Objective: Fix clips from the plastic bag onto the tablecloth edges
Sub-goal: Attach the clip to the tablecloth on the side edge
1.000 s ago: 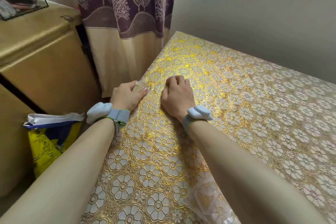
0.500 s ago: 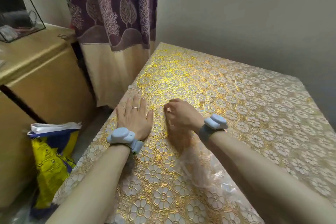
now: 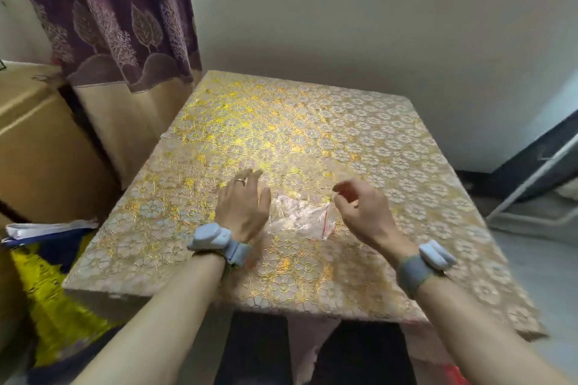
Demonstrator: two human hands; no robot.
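And both hands are off the left edge! A second ago the left hand [image 3: 242, 206] was out at that edge seating a clip while the right hand [image 3: 359, 209] leaned on the cloth as a fist. Half a second ago the left palm lay flat and the right was already sliding back. Now the pair hover over the middle of the tablecloth [image 3: 312, 134], one on each side of the bag [image 3: 300, 212].

The bag lies flat and crumpled on the cloth between the two hands, toward the near side, with its red strip facing the right hand. Neither hand seems to touch it yet, though the blur makes that hard to call.

On the left hand the fingers are loose and spread, gripping nothing, and a ring shows. On the right the fingers [image 3: 339, 189] are curled, thumb and forefinger drawn close. Whether they pinch something small I cannot tell, as the motion smears them.

Out on the left edge a thin pale sliver, the clip [image 3: 168, 136], looks to be seated where the hand was working. It is too small to be sure it has bitten properly.

So my read is that one clip is done and this is the reload. The hands have come back for the next clip, and the near, far and right edges show none yet. The bag is thin and limp, so one hand will likely have to pin it while the other digs in.
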